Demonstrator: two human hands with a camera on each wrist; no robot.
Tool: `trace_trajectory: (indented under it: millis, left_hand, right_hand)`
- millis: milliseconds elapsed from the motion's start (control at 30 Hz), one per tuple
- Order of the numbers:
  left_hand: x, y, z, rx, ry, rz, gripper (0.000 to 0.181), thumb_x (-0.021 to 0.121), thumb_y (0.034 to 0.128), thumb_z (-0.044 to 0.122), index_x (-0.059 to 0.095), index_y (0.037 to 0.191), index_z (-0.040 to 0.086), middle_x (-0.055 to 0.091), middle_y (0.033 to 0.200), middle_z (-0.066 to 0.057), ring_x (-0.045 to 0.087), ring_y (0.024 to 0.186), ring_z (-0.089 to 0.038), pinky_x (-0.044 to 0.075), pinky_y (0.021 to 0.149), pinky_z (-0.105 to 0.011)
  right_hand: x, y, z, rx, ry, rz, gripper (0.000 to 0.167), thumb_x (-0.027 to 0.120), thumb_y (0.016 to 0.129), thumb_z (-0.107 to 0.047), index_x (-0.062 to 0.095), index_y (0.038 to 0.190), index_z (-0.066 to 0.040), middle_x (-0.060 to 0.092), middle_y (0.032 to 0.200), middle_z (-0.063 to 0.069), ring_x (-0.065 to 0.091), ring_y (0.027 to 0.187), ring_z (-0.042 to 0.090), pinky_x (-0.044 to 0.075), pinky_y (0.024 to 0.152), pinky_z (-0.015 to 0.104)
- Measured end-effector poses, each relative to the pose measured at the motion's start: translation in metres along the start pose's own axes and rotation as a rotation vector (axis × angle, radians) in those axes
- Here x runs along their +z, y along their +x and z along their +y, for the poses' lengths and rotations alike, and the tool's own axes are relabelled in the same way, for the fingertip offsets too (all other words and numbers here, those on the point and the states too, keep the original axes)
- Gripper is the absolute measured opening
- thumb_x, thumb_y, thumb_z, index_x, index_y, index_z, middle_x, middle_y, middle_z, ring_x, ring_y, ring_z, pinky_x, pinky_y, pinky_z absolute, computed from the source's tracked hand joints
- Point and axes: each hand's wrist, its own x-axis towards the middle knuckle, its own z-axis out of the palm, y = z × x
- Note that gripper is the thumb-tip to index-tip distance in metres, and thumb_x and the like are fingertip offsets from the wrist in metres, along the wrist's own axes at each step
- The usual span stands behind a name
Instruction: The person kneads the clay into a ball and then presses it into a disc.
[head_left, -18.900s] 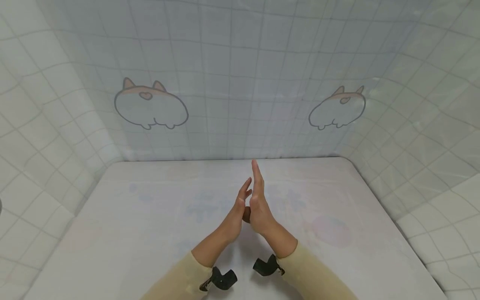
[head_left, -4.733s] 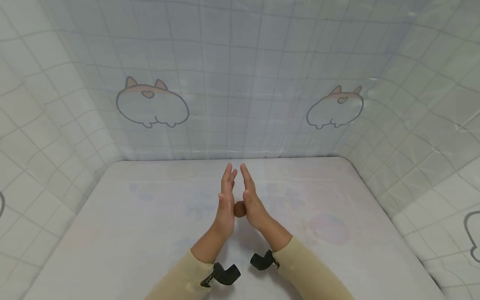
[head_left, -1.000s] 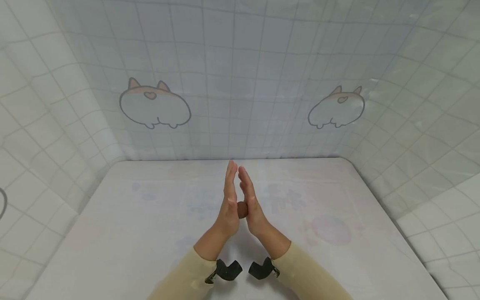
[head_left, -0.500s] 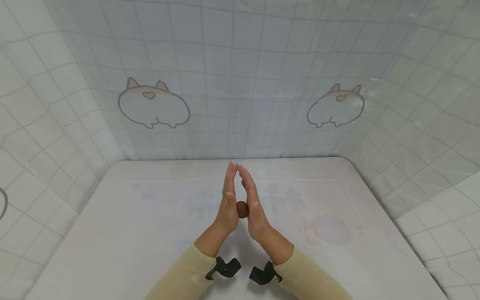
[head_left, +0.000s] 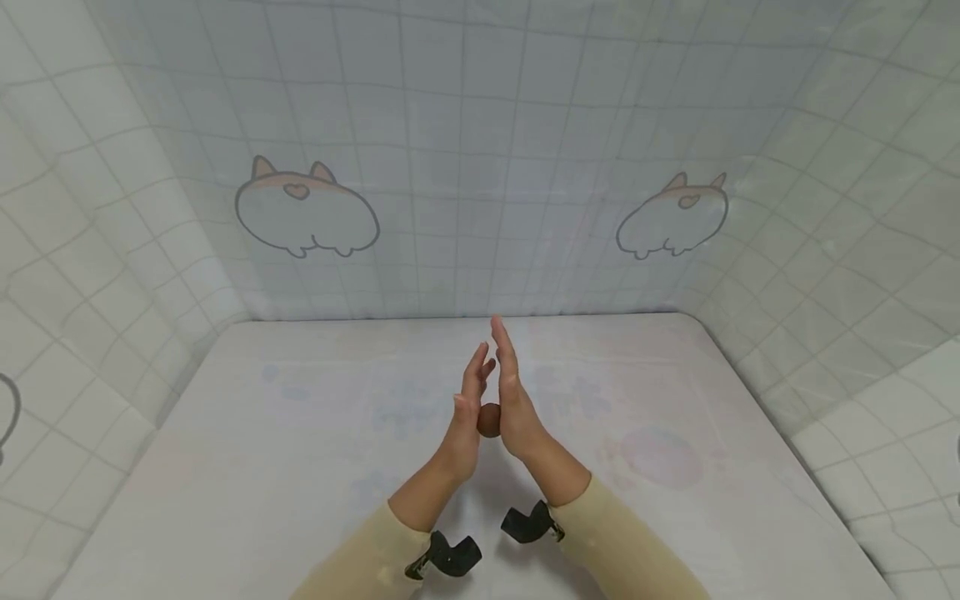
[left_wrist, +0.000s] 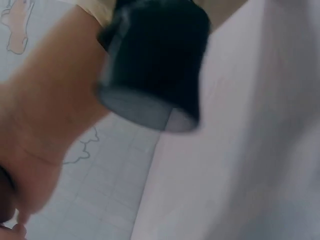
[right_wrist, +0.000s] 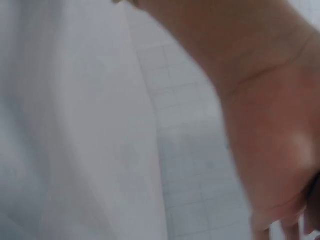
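Note:
A small brown ball (head_left: 489,421) sits between the two palms, above the table. My left hand (head_left: 465,417) touches it from the left, fingers mostly straight and pointing forward. From the other side my right hand (head_left: 517,417) presses on it with straight fingers, its tips farther forward than the left ones. The heels of the hands are apart below the ball. In the left wrist view, only part of the dark brown ball (left_wrist: 6,200) shows at the left edge. The right wrist view has a sliver of the ball (right_wrist: 314,207) beside a palm. What the ball is made of is unclear.
A white table (head_left: 300,467) with faint pastel prints lies under the hands. Tiled-pattern sheeting (head_left: 480,183) with animal drawings surrounds it at the back and sides. Black curved fittings hang at both wrists, the left fitting (head_left: 453,557) and the right fitting (head_left: 527,523).
Over the last half second my right hand has slid forward and my left hand back, palm along palm. The ball stays between them and has shifted slightly right.

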Motion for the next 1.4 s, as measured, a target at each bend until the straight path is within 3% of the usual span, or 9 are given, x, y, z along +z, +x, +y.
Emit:
trace_trajectory:
  millis: [267,333,400,467,533,633,867,1100,1400]
  left_hand:
    - [-0.001,0.005,0.007,0.041,-0.019,0.071,0.089,0.002,0.0955,0.075,-0.005,0.161,0.015,-0.004,0.167,-0.005,0.002,0.151,-0.036,-0.001,0.112,-0.068]
    - [-0.002,0.007,0.006,0.054,0.006,0.093,0.09,0.003,0.0951,0.076,-0.006,0.161,0.016,-0.004,0.167,-0.004,0.003,0.151,-0.034,-0.001,0.111,-0.069]
    - [-0.003,0.009,0.006,0.072,0.042,0.118,0.091,0.005,0.0947,0.077,-0.006,0.161,0.016,-0.004,0.167,-0.003,0.003,0.152,-0.032,-0.002,0.111,-0.07]
    - [-0.004,0.011,0.006,0.098,0.095,0.14,0.092,0.006,0.0954,0.076,-0.006,0.161,0.014,-0.004,0.167,-0.004,0.005,0.152,-0.031,-0.001,0.111,-0.07]
    - [-0.005,0.013,0.005,0.121,0.15,0.165,0.09,0.006,0.0964,0.075,-0.005,0.161,0.013,-0.005,0.167,-0.007,0.007,0.152,-0.031,0.002,0.112,-0.069]
    - [-0.008,0.015,0.004,0.126,0.201,0.195,0.089,0.005,0.0974,0.073,-0.004,0.161,0.012,-0.005,0.168,-0.008,0.008,0.152,-0.031,0.007,0.112,-0.069]
    - [-0.014,0.018,-0.001,0.026,0.195,0.173,0.09,0.008,0.0949,0.077,0.0,0.162,0.018,-0.001,0.168,-0.002,0.008,0.153,-0.026,0.009,0.111,-0.071]
    - [-0.009,0.01,-0.009,-0.126,0.175,0.057,0.083,0.006,0.0946,0.077,-0.004,0.161,0.029,0.001,0.167,-0.003,0.007,0.153,-0.027,0.022,0.108,-0.068]
    - [0.0,0.001,-0.005,-0.105,0.094,0.005,0.08,0.003,0.0987,0.07,-0.002,0.162,0.022,-0.003,0.168,-0.003,0.008,0.152,-0.034,0.011,0.11,-0.073]
  right_hand:
    - [0.004,-0.003,0.012,-0.015,-0.029,-0.065,0.088,0.005,0.097,-0.074,-0.005,0.162,-0.015,-0.003,0.167,0.008,0.019,0.148,0.014,0.019,0.114,0.061]
    - [0.006,-0.006,0.015,-0.031,-0.009,-0.085,0.086,0.005,0.098,-0.072,-0.006,0.161,-0.014,0.02,0.16,0.016,0.054,0.116,0.006,0.044,0.097,0.048]
    - [0.008,-0.008,0.016,-0.044,-0.009,-0.096,0.084,0.005,0.099,-0.07,-0.007,0.161,-0.013,0.023,0.157,0.017,0.055,0.077,0.0,0.044,0.095,0.042]
    - [0.01,-0.011,0.018,-0.054,-0.007,-0.103,0.085,0.005,0.099,-0.07,-0.007,0.161,-0.014,0.023,0.157,0.016,0.055,0.076,0.001,0.044,0.096,0.041]
    - [0.012,-0.012,0.017,-0.072,-0.027,-0.098,0.085,0.004,0.098,-0.071,-0.006,0.161,-0.014,0.001,0.166,0.013,0.052,0.121,0.011,0.02,0.116,0.05]
    - [0.015,-0.014,0.015,-0.104,-0.019,-0.104,0.087,0.003,0.098,-0.072,-0.005,0.161,-0.012,-0.005,0.167,0.012,-0.001,0.153,0.024,0.005,0.118,0.057]
    - [0.015,-0.014,0.005,-0.161,0.004,-0.092,0.089,0.004,0.1,-0.069,-0.003,0.16,-0.003,-0.001,0.166,0.017,-0.001,0.153,0.03,0.007,0.121,0.044]
    - [0.01,-0.01,-0.009,-0.176,-0.047,-0.032,0.09,0.007,0.1,-0.07,0.002,0.16,-0.003,0.003,0.167,0.013,0.002,0.153,0.031,0.005,0.117,0.061]
    - [0.002,-0.001,-0.007,-0.125,-0.2,0.047,0.085,0.008,0.101,-0.068,0.005,0.161,-0.007,0.004,0.167,0.012,0.006,0.152,0.03,0.012,0.112,0.07]
